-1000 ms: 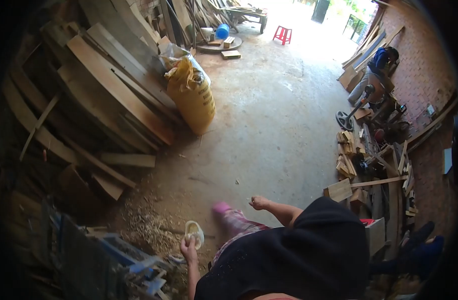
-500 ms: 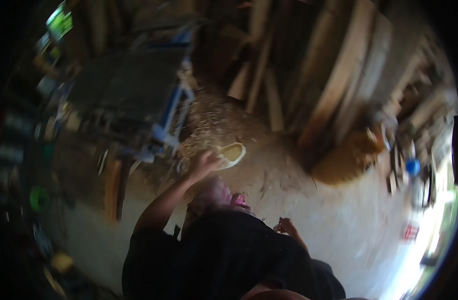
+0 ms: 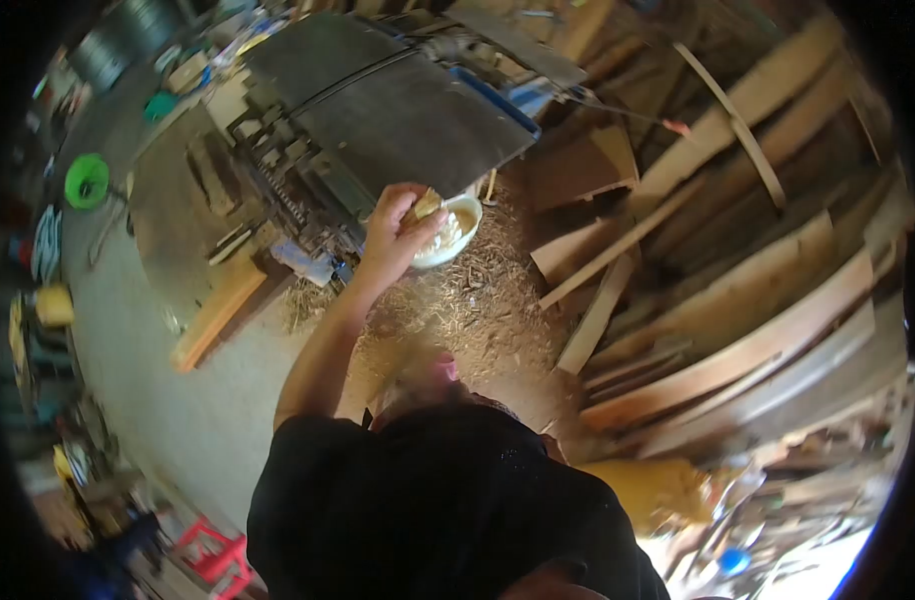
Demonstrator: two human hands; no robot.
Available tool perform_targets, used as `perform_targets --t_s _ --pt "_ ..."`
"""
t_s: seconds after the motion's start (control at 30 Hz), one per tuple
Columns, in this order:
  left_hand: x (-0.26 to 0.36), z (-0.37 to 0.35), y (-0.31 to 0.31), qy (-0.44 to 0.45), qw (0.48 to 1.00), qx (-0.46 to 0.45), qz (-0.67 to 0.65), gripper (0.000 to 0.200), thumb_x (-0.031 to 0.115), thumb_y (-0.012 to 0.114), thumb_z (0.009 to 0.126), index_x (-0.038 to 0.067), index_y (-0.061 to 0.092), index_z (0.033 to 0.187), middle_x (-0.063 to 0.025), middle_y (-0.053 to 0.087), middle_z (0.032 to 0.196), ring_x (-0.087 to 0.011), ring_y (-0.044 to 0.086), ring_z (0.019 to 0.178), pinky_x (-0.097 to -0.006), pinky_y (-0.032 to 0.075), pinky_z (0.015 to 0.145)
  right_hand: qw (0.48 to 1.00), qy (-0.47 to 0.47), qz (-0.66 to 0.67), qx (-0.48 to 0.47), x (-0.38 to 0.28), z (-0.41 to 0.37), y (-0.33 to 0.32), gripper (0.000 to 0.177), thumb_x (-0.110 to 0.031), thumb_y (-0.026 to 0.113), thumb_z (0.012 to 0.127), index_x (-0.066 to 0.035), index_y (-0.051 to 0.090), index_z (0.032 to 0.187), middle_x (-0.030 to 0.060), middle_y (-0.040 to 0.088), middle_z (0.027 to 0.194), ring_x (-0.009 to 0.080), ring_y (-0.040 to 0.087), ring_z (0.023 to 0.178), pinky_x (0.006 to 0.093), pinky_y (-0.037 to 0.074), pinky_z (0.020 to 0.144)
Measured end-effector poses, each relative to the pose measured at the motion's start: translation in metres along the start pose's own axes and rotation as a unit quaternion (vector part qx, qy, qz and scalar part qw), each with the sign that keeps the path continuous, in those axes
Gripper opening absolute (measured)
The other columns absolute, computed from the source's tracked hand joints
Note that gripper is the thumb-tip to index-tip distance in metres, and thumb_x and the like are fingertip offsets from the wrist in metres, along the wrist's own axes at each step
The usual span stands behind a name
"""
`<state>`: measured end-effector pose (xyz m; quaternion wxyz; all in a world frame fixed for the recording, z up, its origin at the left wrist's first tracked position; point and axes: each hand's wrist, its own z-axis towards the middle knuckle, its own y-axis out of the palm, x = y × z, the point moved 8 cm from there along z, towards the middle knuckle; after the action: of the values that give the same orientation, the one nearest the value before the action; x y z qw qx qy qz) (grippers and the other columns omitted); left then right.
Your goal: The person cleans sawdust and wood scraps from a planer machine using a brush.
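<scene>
My left hand (image 3: 394,230) is clamped on the near rim of the white bowl (image 3: 456,236), part-filled, over floor shavings (image 3: 478,300) beside the machine (image 3: 398,110). Risk: the one-sided hold could let the bowl tilt and spill. My right hand is unseen.

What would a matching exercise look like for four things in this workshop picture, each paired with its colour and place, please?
Things:
1. bowl
2. stool
3. sack
4. machine table

Colour and place:
A. red, at the lower left
B. dark grey, at the top
C. whitish, held in the left hand
D. yellow, at the lower right

Pairs: 1-C, 2-A, 3-D, 4-B
</scene>
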<state>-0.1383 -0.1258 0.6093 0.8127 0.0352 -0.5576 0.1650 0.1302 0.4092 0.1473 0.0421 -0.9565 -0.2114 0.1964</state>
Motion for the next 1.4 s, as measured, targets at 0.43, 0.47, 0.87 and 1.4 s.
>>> perform_targets --t_s 0.43,0.47,0.87,1.4 --pt "-0.015 0.029 -0.032 -0.115 0.941 0.281 -0.147 0.030 0.014 0.066 0.081 -0.001 0.053 0.104 -0.0029 0.054 0.096 -0.0076 0.053 0.085 -0.0213 0.046 0.071 0.975 -0.058 -0.174 -0.127 -0.261 0.099 -0.072 0.039 -0.041 0.058 0.082 -0.011 0.050 0.105 0.0057 0.058 0.082 0.0180 0.059 0.070 0.0345 0.051 0.054" --pt "-0.020 0.029 -0.029 -0.103 0.937 0.302 -0.142 0.030 0.016 0.066 0.081 0.000 0.054 0.104 -0.0028 0.055 0.095 -0.0073 0.053 0.084 -0.0212 0.046 0.072 0.971 -0.059 -0.183 -0.139 -0.272 0.103 -0.075 0.039 -0.041 0.058 0.082 -0.011 0.050 0.105 0.0057 0.058 0.082 0.0180 0.059 0.070 0.0345 0.051 0.054" --pt "0.071 0.007 -0.108 0.053 0.842 0.533 0.062 0.020 0.022 0.061 0.086 0.004 0.059 0.094 -0.0007 0.059 0.083 -0.0077 0.053 0.074 -0.0218 0.043 0.067 0.923 -0.075 -0.258 -0.277 -0.367 0.158 -0.055 0.039 -0.042 0.058 0.082 -0.011 0.050 0.106 0.0057 0.057 0.081 0.0181 0.059 0.069 0.0346 0.051 0.054" --pt "0.079 -0.105 -0.372 -0.021 0.603 0.726 0.331 0.043 0.039 0.069 0.073 -0.002 0.061 0.083 -0.0184 0.050 0.095 -0.0279 0.050 0.089 -0.0377 0.039 0.082 0.890 -0.087 -0.321 -0.311 -0.472 0.178 -0.005 0.040 -0.043 0.058 0.082 -0.012 0.050 0.106 0.0057 0.057 0.081 0.0181 0.058 0.069 0.0348 0.051 0.054"
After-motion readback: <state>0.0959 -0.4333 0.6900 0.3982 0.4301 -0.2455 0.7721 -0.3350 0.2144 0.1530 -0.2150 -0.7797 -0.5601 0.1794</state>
